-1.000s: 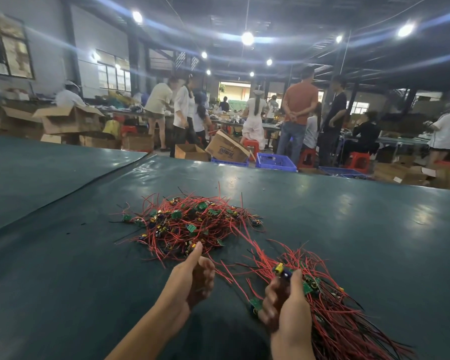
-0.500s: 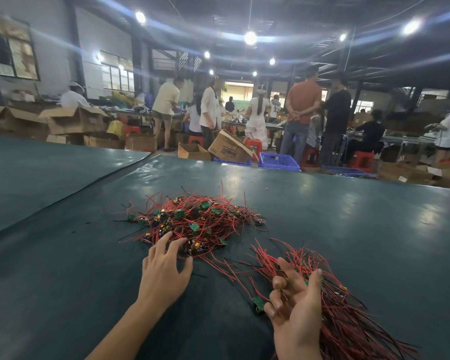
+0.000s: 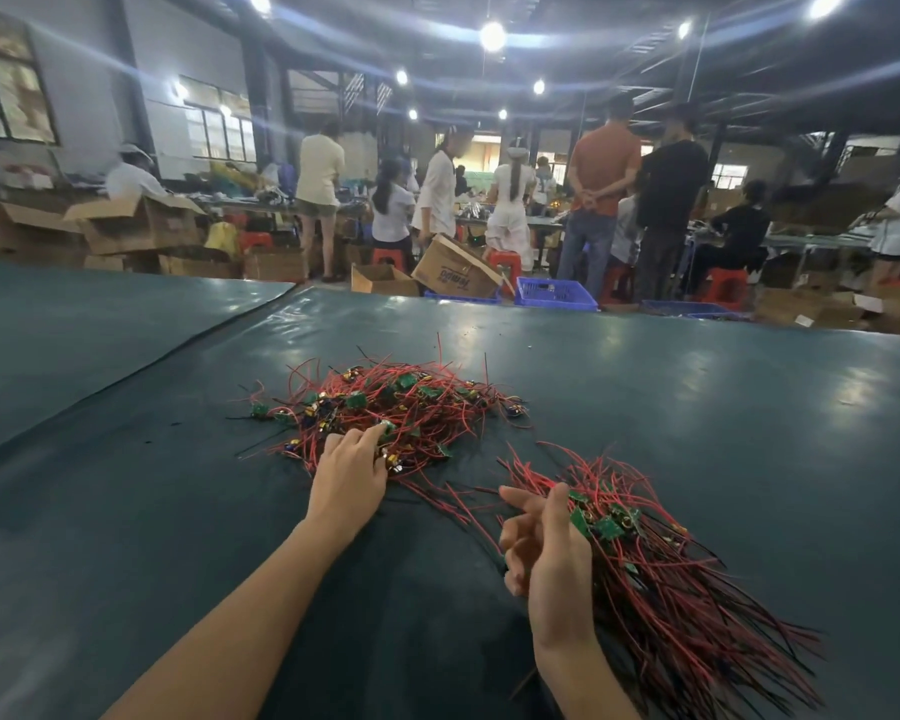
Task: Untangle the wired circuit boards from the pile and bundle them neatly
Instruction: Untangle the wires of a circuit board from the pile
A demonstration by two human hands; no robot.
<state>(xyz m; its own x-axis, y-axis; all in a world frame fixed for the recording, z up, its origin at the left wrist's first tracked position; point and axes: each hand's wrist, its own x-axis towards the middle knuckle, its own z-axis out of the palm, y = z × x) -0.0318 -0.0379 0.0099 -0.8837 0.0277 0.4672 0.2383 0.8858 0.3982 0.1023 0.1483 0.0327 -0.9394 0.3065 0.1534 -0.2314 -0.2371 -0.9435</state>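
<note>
Wired circuit boards (image 3: 401,402) are being picked: left hand (image 3: 352,472) touching them, fingers (image 3: 371,434) outstretched; right hand (image 3: 546,548) curling against the bundle (image 3: 666,584), grip unclear. Pinching one free seems next.

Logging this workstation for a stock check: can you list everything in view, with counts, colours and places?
tangled pile: one, red and black wires with green boards, table centre
bundle: one, same colours, near right of the table
table: one, dark green, foreground
crates: at least two, blue, floor beyond the table's far edge
cardboard boxes: many, brown, floor at left and centre back
stools: several, red, among the workers
people: several, standing or seated at the back benches
ceiling lamps: several, white, overhead
left hand: one, fingers resting on the pile's near edge
right hand: one, against the bundle's left side; grip unclear
</note>
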